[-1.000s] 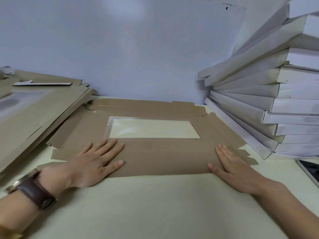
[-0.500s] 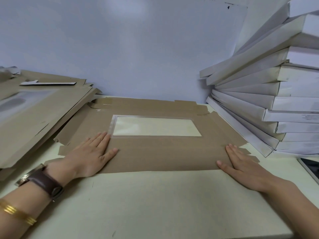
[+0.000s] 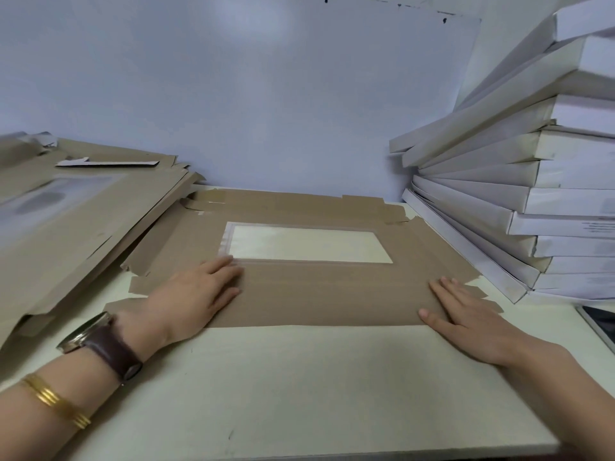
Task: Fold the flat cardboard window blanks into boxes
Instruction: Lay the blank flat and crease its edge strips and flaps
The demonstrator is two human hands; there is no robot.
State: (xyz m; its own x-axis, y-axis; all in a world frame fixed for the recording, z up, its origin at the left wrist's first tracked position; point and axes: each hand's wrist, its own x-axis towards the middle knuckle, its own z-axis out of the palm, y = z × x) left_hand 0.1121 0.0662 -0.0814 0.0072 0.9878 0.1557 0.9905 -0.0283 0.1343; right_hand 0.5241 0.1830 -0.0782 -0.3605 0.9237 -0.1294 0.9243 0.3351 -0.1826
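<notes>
A flat brown cardboard window blank (image 3: 319, 291) lies on the pale table (image 3: 299, 387), its clear plastic window (image 3: 306, 242) facing up. The blank's near panel is folded over, with the crease along its front edge. My left hand (image 3: 196, 294) lies flat on the left part of that panel, fingers straight and reaching the window's near left corner. My right hand (image 3: 466, 311) presses flat on the panel's right end, thumb at the crease.
A pile of more flat brown blanks (image 3: 76, 227) lies at the left, overlapping the blank's edge. A leaning stack of folded white boxes (image 3: 532, 201) fills the right. A dark phone (image 3: 599, 324) lies at the right edge. A white wall stands behind.
My left hand has slid right and forward along the folded panel toward the window corner. My right hand has stayed pressing on the right end.
</notes>
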